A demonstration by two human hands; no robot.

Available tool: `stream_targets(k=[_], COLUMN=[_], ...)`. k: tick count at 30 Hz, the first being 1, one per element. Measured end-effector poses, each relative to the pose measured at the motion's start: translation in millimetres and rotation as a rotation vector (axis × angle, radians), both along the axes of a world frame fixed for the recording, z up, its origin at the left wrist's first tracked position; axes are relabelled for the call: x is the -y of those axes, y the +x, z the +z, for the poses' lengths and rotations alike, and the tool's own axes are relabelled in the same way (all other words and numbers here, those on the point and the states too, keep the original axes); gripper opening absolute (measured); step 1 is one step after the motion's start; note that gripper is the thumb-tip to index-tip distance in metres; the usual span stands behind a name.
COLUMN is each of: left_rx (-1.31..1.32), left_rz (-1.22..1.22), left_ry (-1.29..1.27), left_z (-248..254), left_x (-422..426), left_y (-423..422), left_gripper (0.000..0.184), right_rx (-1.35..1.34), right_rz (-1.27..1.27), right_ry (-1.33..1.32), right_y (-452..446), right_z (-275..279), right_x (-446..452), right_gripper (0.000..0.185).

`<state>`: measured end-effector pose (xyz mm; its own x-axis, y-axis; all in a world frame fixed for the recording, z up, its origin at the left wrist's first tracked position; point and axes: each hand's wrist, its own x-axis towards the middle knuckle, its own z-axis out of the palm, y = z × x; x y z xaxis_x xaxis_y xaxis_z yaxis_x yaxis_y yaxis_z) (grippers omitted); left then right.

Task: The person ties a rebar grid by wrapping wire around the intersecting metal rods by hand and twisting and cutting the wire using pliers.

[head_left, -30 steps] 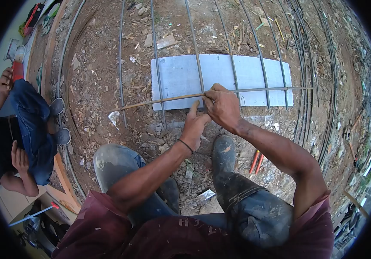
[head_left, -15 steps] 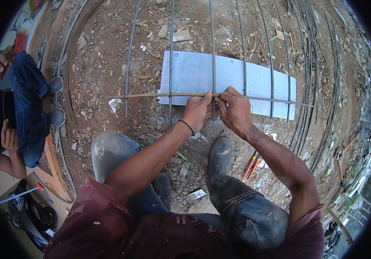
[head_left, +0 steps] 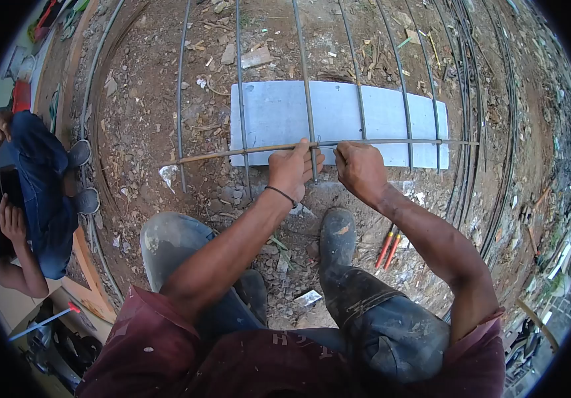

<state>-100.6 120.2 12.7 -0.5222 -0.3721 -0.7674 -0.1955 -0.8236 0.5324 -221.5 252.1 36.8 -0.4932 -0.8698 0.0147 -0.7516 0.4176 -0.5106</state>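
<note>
Several long steel bars run away from me, and a crosswise bar (head_left: 212, 155) lies across their near ends. My left hand (head_left: 290, 171) is closed round the place where the crosswise bar meets a middle long bar (head_left: 304, 86), thumb on top and fingertips showing past the bar. Just right of that crossing, my right hand (head_left: 363, 171) is pinched at the crosswise bar. A thin wire seems to run from its fingertips toward the crossing. Under the bars lies a pale flat sheet (head_left: 335, 109) on the dirt.
Red-handled pliers (head_left: 388, 251) lie on the ground beyond my right knee. More long bars (head_left: 474, 132) are bunched at the right. At the left edge sits another person (head_left: 36, 192) beside a wooden frame (head_left: 89, 275). My boot (head_left: 338, 239) stands near the sheet.
My right hand has drawn a little to the right, away from the crossing and my left hand. My left hand has shifted from below the bar onto the crossing. The view has swayed.
</note>
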Motion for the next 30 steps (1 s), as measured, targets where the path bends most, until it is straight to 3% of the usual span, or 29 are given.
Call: stream_targets(k=[11,17,30], left_rx=[0.117,0.052,0.099], left_rz=[0.175,0.151,0.130], left_ry=[0.106,0.164,0.172], left_z=[-1,-12,0], left_x=[-3,0,2], left_y=[-5,0,-7], left_gripper=[0.026,0.026,0.027], right_rx=[0.025,0.024,-0.012], right_rz=[0.042,0.051,0.067], right_ry=[0.341,0.206,0.286], right_y=[3,-9,3], right_z=[18,12,17], right_x=[17,14,17], right_gripper=[0.016,0.016,0.014])
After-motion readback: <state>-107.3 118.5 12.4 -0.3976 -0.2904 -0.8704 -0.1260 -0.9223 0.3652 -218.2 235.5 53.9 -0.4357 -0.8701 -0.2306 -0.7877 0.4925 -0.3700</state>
